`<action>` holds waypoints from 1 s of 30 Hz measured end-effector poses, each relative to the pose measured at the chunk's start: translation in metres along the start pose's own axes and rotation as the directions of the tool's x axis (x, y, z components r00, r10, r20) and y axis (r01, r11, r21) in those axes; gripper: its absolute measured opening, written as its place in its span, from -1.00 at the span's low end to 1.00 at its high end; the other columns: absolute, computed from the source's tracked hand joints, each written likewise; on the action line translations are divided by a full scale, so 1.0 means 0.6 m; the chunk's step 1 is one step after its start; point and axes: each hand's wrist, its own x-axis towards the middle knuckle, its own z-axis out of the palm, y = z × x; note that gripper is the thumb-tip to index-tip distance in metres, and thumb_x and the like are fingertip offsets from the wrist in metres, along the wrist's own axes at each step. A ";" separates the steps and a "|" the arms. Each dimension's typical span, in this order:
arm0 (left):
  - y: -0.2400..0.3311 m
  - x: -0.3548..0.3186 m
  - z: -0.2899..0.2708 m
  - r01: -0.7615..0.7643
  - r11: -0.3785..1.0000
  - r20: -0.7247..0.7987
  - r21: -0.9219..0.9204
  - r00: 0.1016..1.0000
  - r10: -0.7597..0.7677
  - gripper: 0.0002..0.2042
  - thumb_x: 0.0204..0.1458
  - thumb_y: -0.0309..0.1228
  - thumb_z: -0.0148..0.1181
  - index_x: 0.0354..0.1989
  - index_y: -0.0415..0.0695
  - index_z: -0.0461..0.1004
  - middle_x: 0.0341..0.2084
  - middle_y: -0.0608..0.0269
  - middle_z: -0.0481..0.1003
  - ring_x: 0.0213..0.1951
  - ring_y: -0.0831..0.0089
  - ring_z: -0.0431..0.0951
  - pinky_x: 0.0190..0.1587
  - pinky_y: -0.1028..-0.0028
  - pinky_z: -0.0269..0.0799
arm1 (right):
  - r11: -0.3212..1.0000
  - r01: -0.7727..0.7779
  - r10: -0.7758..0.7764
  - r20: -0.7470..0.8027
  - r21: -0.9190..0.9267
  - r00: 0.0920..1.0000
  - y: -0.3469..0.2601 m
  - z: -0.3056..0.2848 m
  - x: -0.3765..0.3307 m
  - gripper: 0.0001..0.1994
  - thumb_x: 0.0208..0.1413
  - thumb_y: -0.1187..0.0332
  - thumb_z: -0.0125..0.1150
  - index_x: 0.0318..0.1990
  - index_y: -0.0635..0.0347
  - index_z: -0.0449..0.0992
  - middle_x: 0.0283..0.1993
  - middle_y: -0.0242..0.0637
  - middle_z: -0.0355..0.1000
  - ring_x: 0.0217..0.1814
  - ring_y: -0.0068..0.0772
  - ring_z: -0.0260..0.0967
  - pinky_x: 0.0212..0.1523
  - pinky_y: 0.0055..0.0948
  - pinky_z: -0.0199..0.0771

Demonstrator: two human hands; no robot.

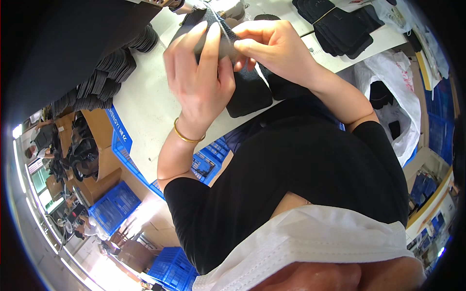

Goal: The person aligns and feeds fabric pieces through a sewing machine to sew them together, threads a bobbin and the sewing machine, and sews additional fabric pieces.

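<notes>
My left hand, with a gold bangle at the wrist, holds a flat black fabric piece up over the white table. My right hand pinches the same piece at its right edge, fingertips meeting the left thumb. A second black piece lies on the table just below both hands, partly hidden by them.
Stacks of black pieces line the table's left side. A banded bundle of black pieces lies at the top right. A white plastic bag with dark pieces sits to the right. Blue crates and cardboard boxes stand on the floor at left.
</notes>
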 end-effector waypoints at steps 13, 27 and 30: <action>0.004 -0.020 -0.006 -0.196 0.979 -0.003 0.051 0.980 0.197 -0.78 -0.19 -0.68 0.29 -0.29 -0.32 0.63 -0.33 0.17 0.56 -0.25 0.28 0.58 -0.23 0.38 0.59 | 0.984 0.005 0.002 0.040 -0.180 0.999 -0.012 -0.002 -0.009 -0.79 0.25 0.39 0.05 -0.28 0.32 0.57 -0.47 -0.35 0.55 -0.49 -0.69 0.43 -0.45 -0.68 0.43; -0.030 -0.006 0.017 -0.229 0.959 -0.074 0.168 0.967 0.244 -0.80 -0.14 -0.55 0.27 -0.28 -0.27 0.63 -0.28 0.17 0.60 -0.18 0.30 0.61 -0.11 0.38 0.56 | 0.993 0.069 -0.078 -0.086 -0.099 0.993 -0.009 0.000 0.024 -0.71 0.26 0.33 0.05 -0.45 0.25 0.57 -0.57 -0.41 0.49 -0.58 -0.73 0.34 -0.56 -0.67 0.27; -0.050 -0.002 0.019 -0.252 0.954 -0.092 0.161 0.959 0.268 -0.79 -0.16 -0.54 0.27 -0.29 -0.27 0.63 -0.28 0.19 0.60 -0.17 0.30 0.61 -0.11 0.38 0.55 | 0.988 0.122 -0.123 -0.004 -0.095 0.992 -0.007 -0.018 0.038 -0.73 0.28 0.34 0.06 -0.40 0.26 0.59 -0.58 -0.41 0.48 -0.60 -0.73 0.32 -0.57 -0.67 0.26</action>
